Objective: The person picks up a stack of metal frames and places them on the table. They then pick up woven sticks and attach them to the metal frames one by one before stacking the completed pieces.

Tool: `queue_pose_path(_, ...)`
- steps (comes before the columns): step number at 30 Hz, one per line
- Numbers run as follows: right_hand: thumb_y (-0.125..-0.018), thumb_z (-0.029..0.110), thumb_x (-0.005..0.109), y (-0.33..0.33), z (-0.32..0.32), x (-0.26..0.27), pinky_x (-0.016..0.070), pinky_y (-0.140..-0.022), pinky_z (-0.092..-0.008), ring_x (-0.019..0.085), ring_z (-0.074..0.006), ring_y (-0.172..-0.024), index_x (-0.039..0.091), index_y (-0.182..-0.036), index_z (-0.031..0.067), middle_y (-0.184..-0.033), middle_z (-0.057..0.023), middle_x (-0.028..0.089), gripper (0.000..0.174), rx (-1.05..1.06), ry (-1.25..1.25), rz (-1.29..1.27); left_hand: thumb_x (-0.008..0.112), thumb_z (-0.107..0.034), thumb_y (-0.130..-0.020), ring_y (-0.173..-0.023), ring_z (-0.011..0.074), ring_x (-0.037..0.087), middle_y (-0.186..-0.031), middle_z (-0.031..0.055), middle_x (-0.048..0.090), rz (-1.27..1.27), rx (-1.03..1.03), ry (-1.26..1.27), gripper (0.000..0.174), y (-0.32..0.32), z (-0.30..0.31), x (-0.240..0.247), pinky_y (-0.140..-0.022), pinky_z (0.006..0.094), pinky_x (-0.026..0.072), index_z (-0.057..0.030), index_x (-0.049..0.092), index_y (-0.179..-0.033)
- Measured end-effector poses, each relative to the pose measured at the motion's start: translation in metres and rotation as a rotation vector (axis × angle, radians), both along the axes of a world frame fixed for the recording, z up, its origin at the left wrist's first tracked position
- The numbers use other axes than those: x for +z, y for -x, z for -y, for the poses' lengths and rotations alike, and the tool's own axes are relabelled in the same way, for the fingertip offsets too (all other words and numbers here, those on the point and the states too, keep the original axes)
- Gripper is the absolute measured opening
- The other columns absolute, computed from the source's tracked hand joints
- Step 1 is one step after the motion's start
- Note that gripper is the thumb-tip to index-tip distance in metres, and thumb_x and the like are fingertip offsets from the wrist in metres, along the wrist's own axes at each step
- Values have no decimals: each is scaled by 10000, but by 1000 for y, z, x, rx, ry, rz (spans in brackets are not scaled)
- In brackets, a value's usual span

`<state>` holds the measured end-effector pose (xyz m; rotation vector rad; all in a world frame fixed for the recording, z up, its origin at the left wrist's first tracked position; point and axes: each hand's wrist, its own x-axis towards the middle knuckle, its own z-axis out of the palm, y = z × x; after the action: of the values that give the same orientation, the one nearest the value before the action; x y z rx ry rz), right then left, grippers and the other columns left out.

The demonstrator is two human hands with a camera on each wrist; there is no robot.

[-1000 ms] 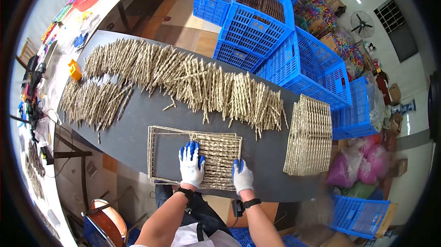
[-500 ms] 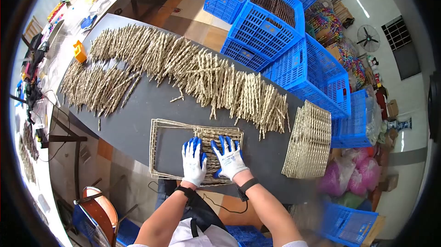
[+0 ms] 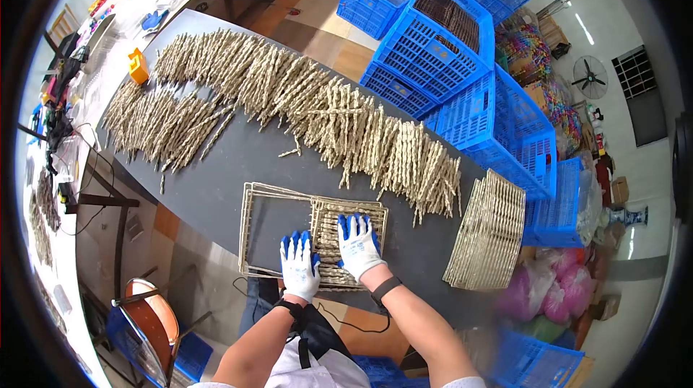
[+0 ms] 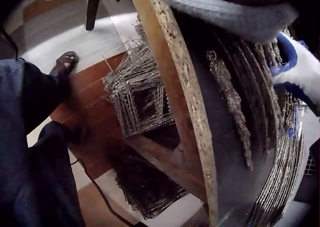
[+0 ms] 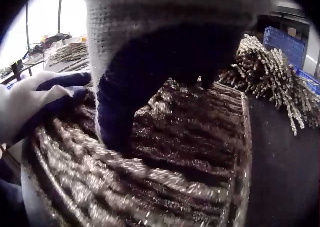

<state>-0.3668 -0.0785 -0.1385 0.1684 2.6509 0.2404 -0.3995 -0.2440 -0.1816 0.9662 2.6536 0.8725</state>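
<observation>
A rectangular wire frame (image 3: 246,233) lies near the table's front edge, its right part filled with rows of beige twisted strands (image 3: 328,233). My gloved right hand (image 3: 359,247) rests on these rows, fingers pointing away from me. In the right wrist view its thumb and fingers arch over the strands and touch them; the fingertips beyond are hidden. To its left, my gloved left hand (image 3: 299,270) lies with extended fingers at the near edge of the rows, overlapping the frame's bare left part. Both gloves are white with blue fingertips.
Loose twisted strands (image 3: 281,92) spread in a long heap across the table's far side. A stack of filled frames (image 3: 487,233) stands at the right. Blue crates (image 3: 433,49) rise behind the table. More wire frames (image 4: 142,92) are piled below the tabletop.
My right hand has gone from the frame's right edge onto the strand rows, then slightly farther from the left hand. The left hand has slid back towards me.
</observation>
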Motion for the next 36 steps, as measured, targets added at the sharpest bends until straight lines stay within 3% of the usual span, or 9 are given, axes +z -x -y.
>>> queue_pose_path(10, -693, 510, 759, 9, -13, 11, 349, -1046, -519, 408, -387, -1309, 216, -1471, -24, -1427, -254, 394, 1089, 61, 81, 79, 588, -98, -796, -1334, 368, 364, -1362, 214, 456, -14, 83, -22, 636, -4, -6, 0, -1153, 549, 173, 45, 379, -1379)
queue_pose_path(16, -703, 505, 748, 2, -13, -3, 267, -1097, -545, 357, -400, -1350, 177, -1485, -20, -1463, -259, 345, 1101, 72, 84, 5, 591, -108, -800, -1336, 367, 362, -1364, 212, 455, -28, 58, -3, 630, -3, -4, 1, -1154, 548, 175, 44, 385, -1375)
queue_pose_path(19, -690, 500, 761, 9, -18, 0, 216, -1117, -567, 298, -408, -1385, 165, -1496, 6, -1520, -244, 255, 1117, 45, 113, 33, 584, -119, -819, -1331, 368, 370, -1379, 198, 455, -29, 42, -1, 603, 0, -4, 1, -1151, 550, 178, 38, 397, -1370)
queue_pose_path(26, -693, 417, 768, 7, -17, 3, 355, -1014, -554, 432, -370, -1284, 220, -1475, -3, -1418, -221, 415, 1044, 96, 97, -41, 558, -85, -806, -1335, 365, 358, -1371, 187, 461, 2, 114, -38, 604, -3, -10, 2, -1158, 551, 155, 28, 390, -1375)
queue_pose_path(28, -773, 329, 692, -2, -15, -13, 387, -974, -540, 481, -345, -1231, 252, -1460, -20, -1346, -205, 486, 887, 81, 63, -98, 554, -87, -806, -1335, 364, 357, -1369, 187, 461, 10, 133, -33, 604, -4, -8, 2, -1159, 551, 152, 27, 390, -1376)
queue_pose_path(29, -853, 246, 573, 1, -13, 2, 385, -972, -529, 496, -334, -1214, 272, -1452, -27, -1311, -199, 513, 725, 55, 114, -73, 557, -93, -807, -1333, 363, 360, -1368, 188, 462, 14, 132, -29, 605, -4, -8, 3, -1159, 552, 152, 30, 390, -1375)
queue_pose_path(32, -759, 383, 697, 4, -10, -11, 335, -1025, -519, 452, -355, -1254, 269, -1455, -31, -1353, -203, 474, 916, 71, 6, -51, 559, -101, -812, -1329, 363, 368, -1367, 191, 463, 4, 112, -30, 602, -3, -8, 1, -1160, 553, 151, 34, 390, -1374)
queue_pose_path(34, -785, 352, 670, 5, -9, -27, 309, -1055, -522, 417, -366, -1297, 280, -1452, -35, -1407, -221, 428, 864, 72, -18, -53, 559, -102, -815, -1327, 363, 373, -1366, 192, 463, -13, 96, -27, 598, -3, -6, -1, -1160, 553, 151, 36, 391, -1373)
queue_pose_path(36, -926, 186, 399, 11, -10, -23, 283, -1076, -554, 405, -377, -1319, 299, -1446, -31, -1457, -223, 381, 572, 107, -44, -90, 582, -116, -823, -1319, 343, 390, -1375, 174, 469, -29, 90, 4, 580, -2, -7, -1, -1158, 551, 160, 25, 415, -1360)
